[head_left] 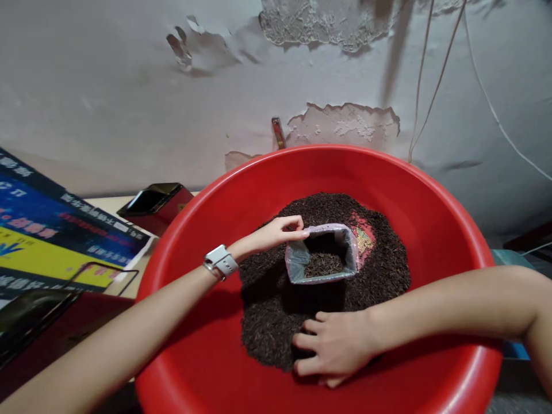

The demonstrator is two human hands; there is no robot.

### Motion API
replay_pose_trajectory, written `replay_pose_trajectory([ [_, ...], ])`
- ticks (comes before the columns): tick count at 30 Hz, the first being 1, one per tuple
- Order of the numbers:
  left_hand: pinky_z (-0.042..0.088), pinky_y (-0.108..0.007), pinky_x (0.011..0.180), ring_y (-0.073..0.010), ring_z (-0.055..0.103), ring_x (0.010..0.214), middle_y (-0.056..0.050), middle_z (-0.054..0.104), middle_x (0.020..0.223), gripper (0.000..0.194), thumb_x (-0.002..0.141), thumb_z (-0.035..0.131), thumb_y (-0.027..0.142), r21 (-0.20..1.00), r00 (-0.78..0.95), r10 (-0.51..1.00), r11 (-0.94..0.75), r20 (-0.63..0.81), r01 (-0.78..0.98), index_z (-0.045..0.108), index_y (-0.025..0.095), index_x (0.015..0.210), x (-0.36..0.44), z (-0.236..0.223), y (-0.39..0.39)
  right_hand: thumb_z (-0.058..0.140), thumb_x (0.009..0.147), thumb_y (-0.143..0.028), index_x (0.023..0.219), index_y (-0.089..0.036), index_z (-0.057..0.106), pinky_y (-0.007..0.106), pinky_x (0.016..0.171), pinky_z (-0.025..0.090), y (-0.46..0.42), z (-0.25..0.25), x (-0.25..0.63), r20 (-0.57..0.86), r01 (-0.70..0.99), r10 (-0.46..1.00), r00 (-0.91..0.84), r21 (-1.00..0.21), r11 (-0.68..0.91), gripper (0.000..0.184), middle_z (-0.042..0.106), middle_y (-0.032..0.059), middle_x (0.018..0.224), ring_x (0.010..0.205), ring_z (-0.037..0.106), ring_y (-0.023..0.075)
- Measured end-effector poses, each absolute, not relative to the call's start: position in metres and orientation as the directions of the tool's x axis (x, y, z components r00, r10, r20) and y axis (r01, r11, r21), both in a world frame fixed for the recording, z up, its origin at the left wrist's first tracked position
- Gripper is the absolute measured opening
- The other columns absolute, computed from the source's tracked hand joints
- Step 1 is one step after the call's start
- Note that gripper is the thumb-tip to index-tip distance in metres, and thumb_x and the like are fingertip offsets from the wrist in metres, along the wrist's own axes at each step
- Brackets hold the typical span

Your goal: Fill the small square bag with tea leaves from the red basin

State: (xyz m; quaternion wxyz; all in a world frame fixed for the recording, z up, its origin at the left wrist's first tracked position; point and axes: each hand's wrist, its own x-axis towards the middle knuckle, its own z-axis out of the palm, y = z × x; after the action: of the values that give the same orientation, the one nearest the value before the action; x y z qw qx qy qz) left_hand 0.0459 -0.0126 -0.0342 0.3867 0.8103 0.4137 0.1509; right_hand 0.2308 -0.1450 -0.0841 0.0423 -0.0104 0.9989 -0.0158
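Note:
My left hand (280, 232), with a watch on the wrist, pinches the left rim of a plastic-lined box (293, 264). The box stands open-topped amid a heap of dark dried leaves (267, 339) that look like loose tea. More of the leaves lie inside it. Just in front of the box, my right hand (336, 345) rests at the near edge of the heap, palm down. Its fingers are apart and bent, with the tips against the leaves. A large red plastic basin (440, 213) holds the heap and the box.
Behind the basin is a wall (107, 86) with peeling paint and hanging cords (444, 63). On the left, a dark red box (161, 204) lies near a blue and yellow printed board (56, 230). Another dark box (38, 328) is closer. A red and gold patch (364, 238) shows among the leaves.

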Motion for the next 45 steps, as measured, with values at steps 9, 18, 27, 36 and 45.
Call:
replay_pose_trajectory([
  [9,0.032,-0.023,0.061,-0.0122,0.04,0.067,0.002,0.045,0.071,0.033,0.075,0.051,0.05,0.762,0.614,0.785,-0.348,-0.082,0.546,0.047,0.017,0.074,0.046,-0.037,-0.012,0.049,0.081,-0.043,0.128,-0.02,0.036,0.036,0.064,0.046,-0.14,-0.102,0.233,-0.349,0.179,0.106,-0.931,-0.184,0.966,0.054,0.05,0.0164,0.113,0.095,0.055,0.0293],
  [18,0.031,-0.023,0.06,-0.0113,0.039,0.065,0.003,0.043,0.068,0.034,0.073,0.053,0.049,0.775,0.6,0.794,-0.318,-0.097,0.546,0.046,0.016,0.072,0.048,-0.031,-0.015,0.056,0.075,-0.038,0.124,-0.01,0.043,0.038,0.082,0.044,-0.138,-0.108,0.235,-0.163,0.133,0.085,-0.983,-0.309,0.942,0.058,0.041,0.0219,0.126,0.11,0.047,0.0307],
  [27,0.031,-0.023,0.06,-0.0112,0.039,0.065,0.003,0.044,0.069,0.034,0.073,0.053,0.05,0.766,0.605,0.791,-0.335,-0.088,0.549,0.047,0.016,0.072,0.049,-0.031,-0.015,0.052,0.08,-0.025,0.133,-0.01,0.035,0.033,0.104,0.024,-0.134,-0.111,0.234,-0.121,-0.046,-0.092,-0.988,-0.341,0.939,0.058,0.029,0.0207,0.139,0.129,0.029,0.0237],
  [36,0.03,-0.023,0.059,-0.0107,0.038,0.064,0.003,0.042,0.068,0.034,0.073,0.053,0.05,0.786,0.605,0.791,-0.316,-0.091,0.532,0.045,0.016,0.071,0.049,-0.034,-0.014,0.055,0.078,-0.032,0.121,-0.014,0.048,0.032,0.083,0.041,-0.136,-0.11,0.229,-0.2,-0.013,-0.066,-0.978,-0.256,0.966,0.047,0.051,0.0116,0.11,0.087,0.055,0.0203],
  [45,0.029,-0.022,0.058,-0.01,0.036,0.064,0.004,0.041,0.07,0.033,0.074,0.053,0.048,0.784,0.61,0.787,-0.321,-0.091,0.532,0.044,0.016,0.071,0.046,-0.034,-0.014,0.051,0.079,-0.041,0.114,-0.016,0.047,0.031,0.058,0.045,-0.141,-0.106,0.231,-0.331,0.142,0.061,-0.942,-0.224,0.964,0.043,0.051,0.0123,0.106,0.082,0.058,0.023],
])
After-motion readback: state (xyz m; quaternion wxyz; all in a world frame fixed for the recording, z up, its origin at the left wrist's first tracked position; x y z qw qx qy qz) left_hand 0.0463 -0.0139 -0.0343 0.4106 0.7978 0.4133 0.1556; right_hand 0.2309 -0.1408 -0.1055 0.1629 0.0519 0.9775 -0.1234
